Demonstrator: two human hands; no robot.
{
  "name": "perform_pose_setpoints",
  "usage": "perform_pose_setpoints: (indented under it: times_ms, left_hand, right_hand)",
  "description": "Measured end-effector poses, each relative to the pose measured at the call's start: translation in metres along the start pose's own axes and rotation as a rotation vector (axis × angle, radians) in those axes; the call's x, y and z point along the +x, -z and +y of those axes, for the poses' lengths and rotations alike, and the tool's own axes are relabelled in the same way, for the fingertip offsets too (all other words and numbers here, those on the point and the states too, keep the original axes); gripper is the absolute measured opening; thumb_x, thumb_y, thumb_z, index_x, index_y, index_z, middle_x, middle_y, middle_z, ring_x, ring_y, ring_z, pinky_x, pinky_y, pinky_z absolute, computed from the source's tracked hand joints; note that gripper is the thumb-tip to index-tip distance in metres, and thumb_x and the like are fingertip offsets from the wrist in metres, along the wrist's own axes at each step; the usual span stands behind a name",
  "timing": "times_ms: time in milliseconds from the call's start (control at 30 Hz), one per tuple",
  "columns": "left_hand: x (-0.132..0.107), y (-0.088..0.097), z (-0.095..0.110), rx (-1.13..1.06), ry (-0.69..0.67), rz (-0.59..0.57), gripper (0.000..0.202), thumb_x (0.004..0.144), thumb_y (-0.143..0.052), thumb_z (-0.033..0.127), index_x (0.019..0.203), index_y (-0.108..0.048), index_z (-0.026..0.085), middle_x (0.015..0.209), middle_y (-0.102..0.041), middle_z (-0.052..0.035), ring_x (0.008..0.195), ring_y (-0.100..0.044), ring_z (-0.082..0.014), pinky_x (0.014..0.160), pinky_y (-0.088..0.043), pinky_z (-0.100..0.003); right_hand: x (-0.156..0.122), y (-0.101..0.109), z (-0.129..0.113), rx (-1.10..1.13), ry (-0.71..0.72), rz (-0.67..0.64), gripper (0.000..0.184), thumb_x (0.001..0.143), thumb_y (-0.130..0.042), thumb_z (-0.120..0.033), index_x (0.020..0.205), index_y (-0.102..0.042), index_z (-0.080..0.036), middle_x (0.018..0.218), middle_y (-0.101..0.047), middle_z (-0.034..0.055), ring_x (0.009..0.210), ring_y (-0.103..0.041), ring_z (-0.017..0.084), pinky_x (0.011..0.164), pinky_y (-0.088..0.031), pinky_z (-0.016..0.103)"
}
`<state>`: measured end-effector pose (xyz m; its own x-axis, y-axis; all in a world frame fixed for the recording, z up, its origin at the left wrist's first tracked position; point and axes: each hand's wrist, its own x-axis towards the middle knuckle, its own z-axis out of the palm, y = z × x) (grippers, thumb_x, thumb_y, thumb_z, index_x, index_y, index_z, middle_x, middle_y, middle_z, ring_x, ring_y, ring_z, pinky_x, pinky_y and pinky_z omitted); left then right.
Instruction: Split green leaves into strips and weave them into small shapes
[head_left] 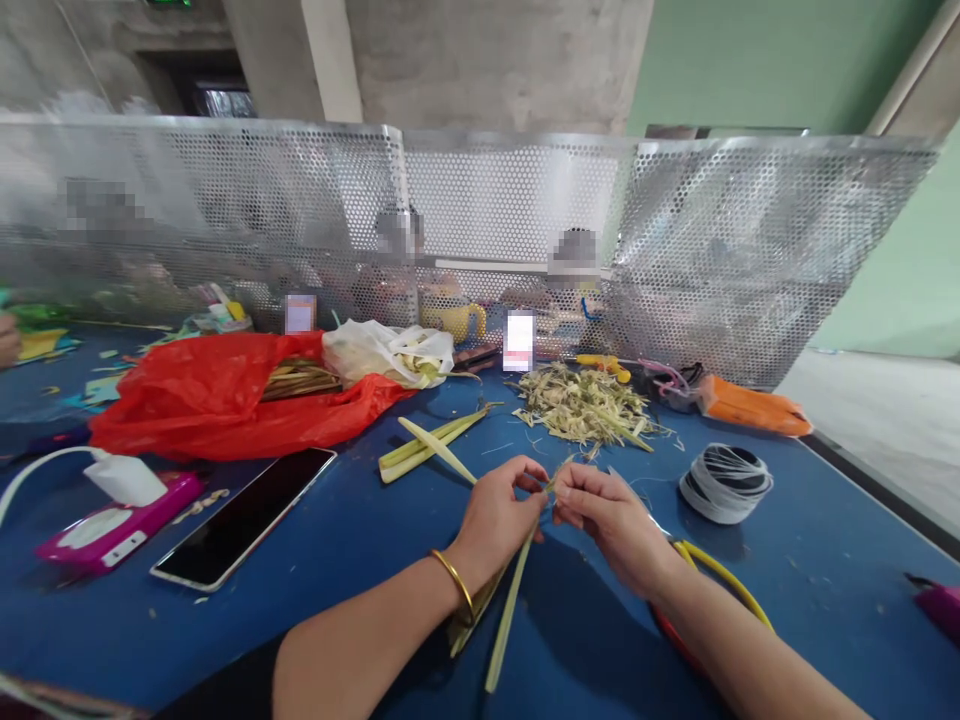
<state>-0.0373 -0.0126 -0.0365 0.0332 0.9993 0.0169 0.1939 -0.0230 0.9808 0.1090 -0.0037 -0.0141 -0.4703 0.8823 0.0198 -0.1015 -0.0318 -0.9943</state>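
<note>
Above the blue table, my left hand (499,515) is closed around pale green-yellow leaf strips (510,610); one long strip hangs toward the table's front edge. A gold bangle (454,583) circles that wrist. My right hand (604,500) meets it fingertip to fingertip, with thumb and fingers pinched at the upper end of the strips. Exactly what lies in this pinch is too small to make out. Just beyond the left hand lie more cut leaf strips (431,445), crossing one another. Partly hidden under my right forearm is a tool with yellow and red handles (724,575).
A heap of leaf shreds (585,400) lies ahead, and a spool of white thread (725,485) on the right. To the left are a phone (247,515), a pink power strip (120,530) and a red plastic bag (195,390). Perforated metal screens (517,190) stand behind, with people beyond.
</note>
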Motion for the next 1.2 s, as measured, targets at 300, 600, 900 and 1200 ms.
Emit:
perform_pose_setpoints:
  times_ms: [300,600,900,1200]
  left_hand:
    - [-0.002,0.001,0.003,0.151,-0.01,0.042,0.018,0.08,-0.054,0.031,0.077,-0.067,0.019,0.058,-0.063,0.0014,0.045,-0.061,-0.0126,0.045,-0.043,-0.02]
    - [0.004,0.002,0.001,0.072,0.054,0.118,0.017,0.081,-0.053,0.033,0.075,-0.059,0.018,0.057,-0.057,0.0035,0.04,-0.058,-0.0117,0.04,-0.038,-0.019]
    - [0.003,0.006,-0.001,0.393,-0.022,0.132,0.014,0.075,-0.054,0.026,0.069,-0.066,0.021,0.068,-0.066,-0.0007,0.065,-0.059,-0.0158,0.058,-0.037,-0.023]
    - [0.009,0.005,-0.001,0.005,0.024,-0.019,0.013,0.077,-0.057,0.026,0.071,-0.062,0.017,0.052,-0.056,0.003,0.046,-0.049,-0.0095,0.05,-0.038,-0.02]
  right_hand:
    - [-0.001,-0.005,0.0,-0.052,0.013,0.029,0.027,0.079,-0.061,-0.039,0.064,-0.05,-0.02,0.056,-0.041,-0.0045,0.061,-0.044,0.013,0.062,-0.035,0.026]
    - [0.004,0.013,0.01,-0.937,0.137,0.193,0.019,0.081,-0.056,-0.028,0.063,-0.055,-0.022,0.054,-0.046,-0.0029,0.054,-0.043,0.014,0.052,-0.03,0.026]
    - [0.004,0.011,0.009,-0.94,0.349,0.029,0.018,0.09,-0.041,-0.018,0.078,-0.055,-0.022,0.091,-0.062,0.0054,0.083,-0.057,0.018,0.074,-0.041,0.029]
    - [0.013,0.021,0.023,-0.845,0.156,0.034,0.018,0.087,-0.045,-0.023,0.071,-0.052,-0.021,0.07,-0.057,-0.0008,0.068,-0.05,0.015,0.064,-0.037,0.026]
